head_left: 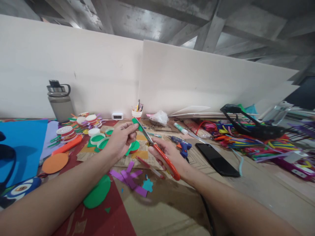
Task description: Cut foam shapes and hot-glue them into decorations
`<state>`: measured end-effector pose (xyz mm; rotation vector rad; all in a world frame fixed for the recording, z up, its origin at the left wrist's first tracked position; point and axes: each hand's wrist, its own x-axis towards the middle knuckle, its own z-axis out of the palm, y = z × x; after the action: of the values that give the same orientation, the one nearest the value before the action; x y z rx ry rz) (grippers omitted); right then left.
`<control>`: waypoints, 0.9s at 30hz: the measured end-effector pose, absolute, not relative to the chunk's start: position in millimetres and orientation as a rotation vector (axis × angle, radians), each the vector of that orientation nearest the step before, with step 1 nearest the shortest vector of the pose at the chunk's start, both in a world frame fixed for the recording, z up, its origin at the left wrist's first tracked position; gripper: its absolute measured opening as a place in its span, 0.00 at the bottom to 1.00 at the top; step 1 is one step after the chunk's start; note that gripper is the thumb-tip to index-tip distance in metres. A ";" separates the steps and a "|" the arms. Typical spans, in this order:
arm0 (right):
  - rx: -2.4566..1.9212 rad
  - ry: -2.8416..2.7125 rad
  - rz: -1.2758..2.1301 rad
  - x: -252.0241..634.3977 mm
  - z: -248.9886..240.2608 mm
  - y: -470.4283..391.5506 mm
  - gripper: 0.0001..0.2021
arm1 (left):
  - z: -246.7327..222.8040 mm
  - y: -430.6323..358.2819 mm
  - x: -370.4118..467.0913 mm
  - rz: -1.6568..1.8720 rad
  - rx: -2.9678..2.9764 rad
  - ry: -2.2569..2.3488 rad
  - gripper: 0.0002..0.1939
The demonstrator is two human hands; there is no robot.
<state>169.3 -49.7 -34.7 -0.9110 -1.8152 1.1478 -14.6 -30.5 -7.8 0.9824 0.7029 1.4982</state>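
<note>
My left hand [123,139] pinches a small piece of green paper [135,121] between thumb and fingers, above the middle of the table. My right hand [167,152] is closed around the red-handled scissors [165,158]. Their blades point up and left, close to the green paper; whether they touch it I cannot tell. Purple paper strips [130,178] and a blue paper cutout [148,185] lie below my hands. A large green paper circle [97,191] rests beside my left forearm. Round white lids with green insides [103,142] sit behind my left wrist.
A blue glue gun [184,148] and a black phone [216,159] lie right of my hands. Colourful pipe cleaners [238,141] are heaped farther right. A grey bottle [60,103] stands back left, and a pencil cup [136,114] stands against the white board [103,72].
</note>
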 end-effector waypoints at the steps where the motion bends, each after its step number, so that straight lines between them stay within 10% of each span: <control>1: -0.912 -1.821 1.144 169.3 -34.8 -49.4 0.12 | -7.9 -30.6 -14.9 1.497 0.984 0.703 0.16; 27: -0.934 -1.860 1.111 168.5 -39.3 -48.2 0.12 | -9.2 -36.5 -9.8 1.485 1.052 0.783 0.17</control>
<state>168.5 -48.2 -39.3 -0.9340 -1.8598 1.1114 -9.8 -36.5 -9.2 1.0522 0.7834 1.4854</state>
